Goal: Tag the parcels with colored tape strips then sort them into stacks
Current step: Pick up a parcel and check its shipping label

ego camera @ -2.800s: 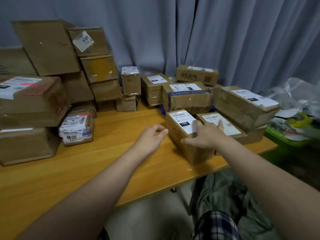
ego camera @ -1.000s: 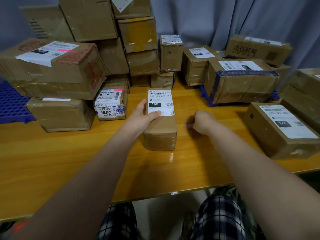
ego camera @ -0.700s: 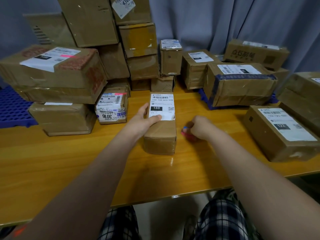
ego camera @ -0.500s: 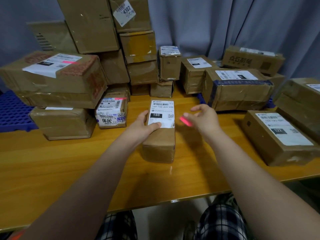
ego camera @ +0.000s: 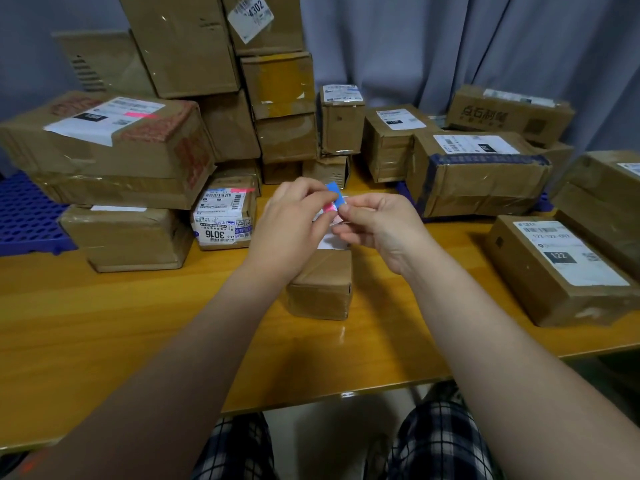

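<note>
Left hand joined right hand pinching tape strips, blocking the parcel.

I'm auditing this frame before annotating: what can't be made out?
Head view only.
Label of the centre parcel: mostly hidden behind the left hand and right hand.
Count and length of the tape strips: covered by the fingers.
Top of the 4302 box: cut off by the frame edge.
Fine print on the 122 parcel: too small.

Pink-blue tape strips, above small brown parcel
</note>
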The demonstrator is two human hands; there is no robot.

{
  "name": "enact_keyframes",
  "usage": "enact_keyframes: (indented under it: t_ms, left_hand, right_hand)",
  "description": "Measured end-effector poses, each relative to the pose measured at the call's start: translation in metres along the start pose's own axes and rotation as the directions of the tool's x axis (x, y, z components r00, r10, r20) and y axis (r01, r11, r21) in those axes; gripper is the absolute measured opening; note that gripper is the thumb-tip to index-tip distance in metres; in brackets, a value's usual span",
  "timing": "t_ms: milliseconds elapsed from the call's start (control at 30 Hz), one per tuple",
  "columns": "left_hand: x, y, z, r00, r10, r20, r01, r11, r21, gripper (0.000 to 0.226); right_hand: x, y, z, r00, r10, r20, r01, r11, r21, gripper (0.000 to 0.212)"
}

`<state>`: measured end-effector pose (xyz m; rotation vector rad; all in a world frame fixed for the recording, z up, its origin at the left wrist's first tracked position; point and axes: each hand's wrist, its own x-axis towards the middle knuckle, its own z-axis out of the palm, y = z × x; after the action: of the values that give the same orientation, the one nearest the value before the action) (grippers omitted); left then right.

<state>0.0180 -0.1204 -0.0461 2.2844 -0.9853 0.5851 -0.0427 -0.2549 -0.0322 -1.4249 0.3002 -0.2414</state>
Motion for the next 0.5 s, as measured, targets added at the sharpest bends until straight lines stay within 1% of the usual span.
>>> enact_keyframes:
  t_ms: [100,200,333,500]
  left_hand:
    - [-0.0004,-0.0015,0.0018,1.0,0.01,0.012,-0.01,1.0,0.019,0.027]
    - [-0.0004,-0.0019,0.0008,0.999,-0.019,0.044,0.018,1.0,0.024,0.031]
    - [0.0006,-0.0018,-0.0018,0.997,-0.023,0.078,0.019,0.998,0.056,0.035]
    - [0.0007,-0.001,-0.0024,0.995,-0.04,0.088,0.034,0.997,0.071,0.037]
  right_hand:
    - [-0.002,0.0015,0.0011,1.0,-0.017,0.009,0.018,0.999,-0.037,0.017]
    - [-0.0031,0.0018,0.0004,0.999,-0.013,0.038,0.015,0.997,-0.072,0.011]
    - [-0.0038,0.0014,0.0011,0.997,0.007,0.071,0.002,0.992,-0.125,0.015]
    - [-0.005,0.0023,0.0031,0.998,-0.005,0.063,0.014,0.988,-0.151,0.016]
